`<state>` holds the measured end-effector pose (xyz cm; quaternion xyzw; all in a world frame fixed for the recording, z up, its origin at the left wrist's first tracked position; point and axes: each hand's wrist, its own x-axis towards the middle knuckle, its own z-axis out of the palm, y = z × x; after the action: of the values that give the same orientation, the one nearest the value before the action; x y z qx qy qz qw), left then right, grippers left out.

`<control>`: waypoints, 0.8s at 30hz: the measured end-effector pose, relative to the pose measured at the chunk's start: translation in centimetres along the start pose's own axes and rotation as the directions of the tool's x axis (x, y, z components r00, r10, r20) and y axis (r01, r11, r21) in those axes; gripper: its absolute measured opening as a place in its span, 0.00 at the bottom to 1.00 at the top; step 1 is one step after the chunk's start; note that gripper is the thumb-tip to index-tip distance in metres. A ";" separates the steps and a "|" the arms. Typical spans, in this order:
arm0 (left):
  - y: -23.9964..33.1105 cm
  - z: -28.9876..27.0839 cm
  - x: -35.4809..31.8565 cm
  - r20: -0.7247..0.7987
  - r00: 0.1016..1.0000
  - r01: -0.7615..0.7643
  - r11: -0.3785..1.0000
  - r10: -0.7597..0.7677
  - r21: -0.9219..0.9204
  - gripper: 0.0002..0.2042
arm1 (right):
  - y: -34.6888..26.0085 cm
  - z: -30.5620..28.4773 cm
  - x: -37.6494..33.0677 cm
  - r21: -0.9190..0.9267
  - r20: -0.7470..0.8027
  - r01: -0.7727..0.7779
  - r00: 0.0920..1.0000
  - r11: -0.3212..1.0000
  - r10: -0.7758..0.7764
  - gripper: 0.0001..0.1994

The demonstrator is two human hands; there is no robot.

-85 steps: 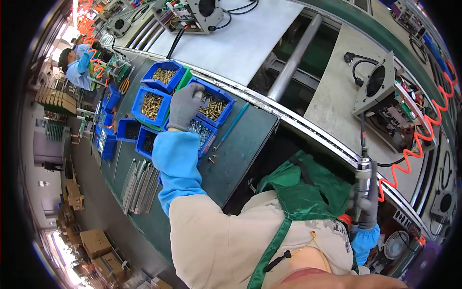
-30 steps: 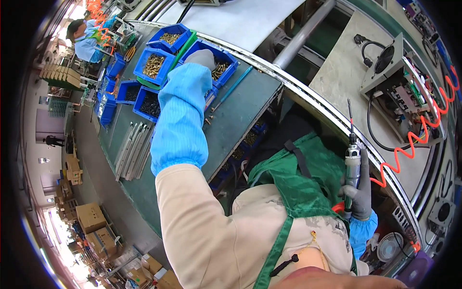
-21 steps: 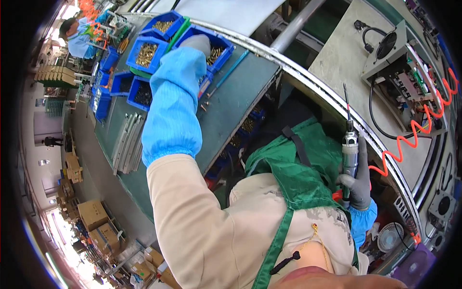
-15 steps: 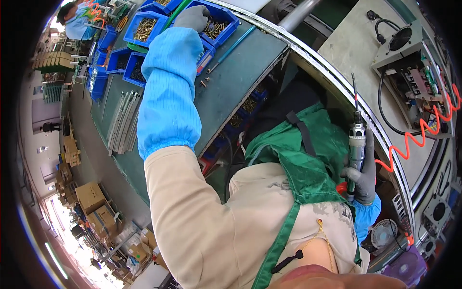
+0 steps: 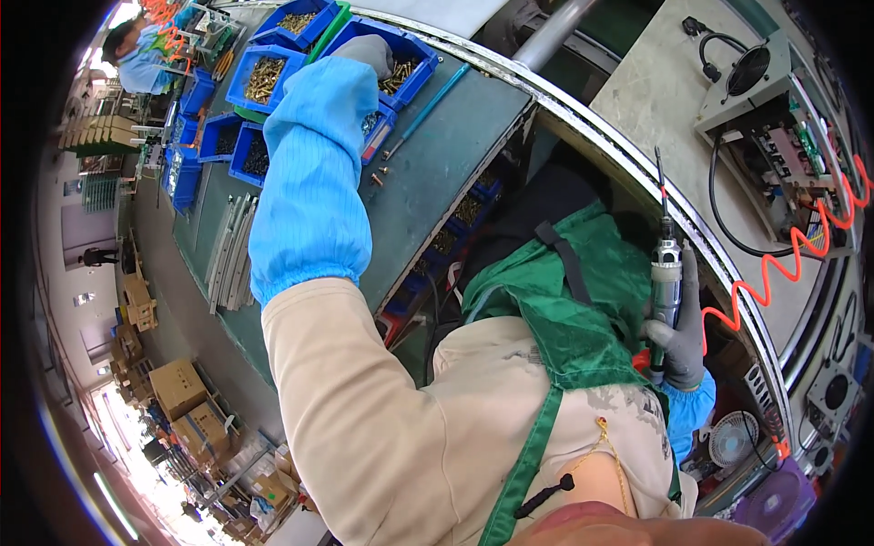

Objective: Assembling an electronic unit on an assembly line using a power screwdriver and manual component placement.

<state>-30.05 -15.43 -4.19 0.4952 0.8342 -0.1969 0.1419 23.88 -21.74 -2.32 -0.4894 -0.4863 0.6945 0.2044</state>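
My left hand [image 5: 368, 53], in a grey glove and a blue sleeve cover, reaches into a blue bin [image 5: 421, 88] of brass-coloured screws [image 5: 398, 76]. Its fingers dip down inside the bin and are hidden, so I cannot see what they hold. On the right, my gloved right hand [image 5: 680, 341] is wrapped round an air screwdriver [image 5: 666, 287] held upright, its long bit pointing away from me. A coiled orange air hose [image 5: 765, 289] runs close beside that hand.
More blue bins of screws [image 5: 265, 78] surround the left hand. A teal pen-shaped tool [image 5: 426, 111] and loose screws [image 5: 379, 176] lie on the green bench [image 5: 446, 173]. Metal strips [image 5: 234, 250] are stacked to the left. An opened electrical unit [image 5: 774, 118] stands across the rail [image 5: 619, 132].
The view has shifted slightly, so the bins appear a little lower. My left hand stays in the same screw bin, and my right hand keeps its hold on the screwdriver.
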 end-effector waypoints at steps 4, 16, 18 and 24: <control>-0.4 0.2 -0.2 -0.029 0.999 0.036 0.998 -0.035 0.045 0.13 | 0.1 0.2 0.0 0.000 0.029 0.007 1.000 1.000 -0.007 0.56; 4.5 10.6 -28.2 -0.340 0.900 -0.278 -0.241 0.273 -0.930 0.09 | -1.3 0.8 -0.2 -0.073 -0.032 0.000 0.999 0.997 -0.002 0.55; 6.3 19.1 -31.6 0.038 0.971 0.137 -0.416 0.238 -0.899 0.09 | -1.6 1.2 -0.2 -0.061 -0.027 0.020 0.999 0.998 -0.022 0.55; 4.6 39.2 -35.5 0.336 0.931 0.272 -0.885 0.143 -0.378 0.08 | -1.7 1.1 -0.2 -0.153 0.060 0.059 0.997 0.986 -0.050 0.56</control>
<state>-7.68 -59.16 -24.32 -0.1773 0.4270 0.6827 0.5658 22.70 -21.66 -0.71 -0.4709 -0.5574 0.6620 0.1710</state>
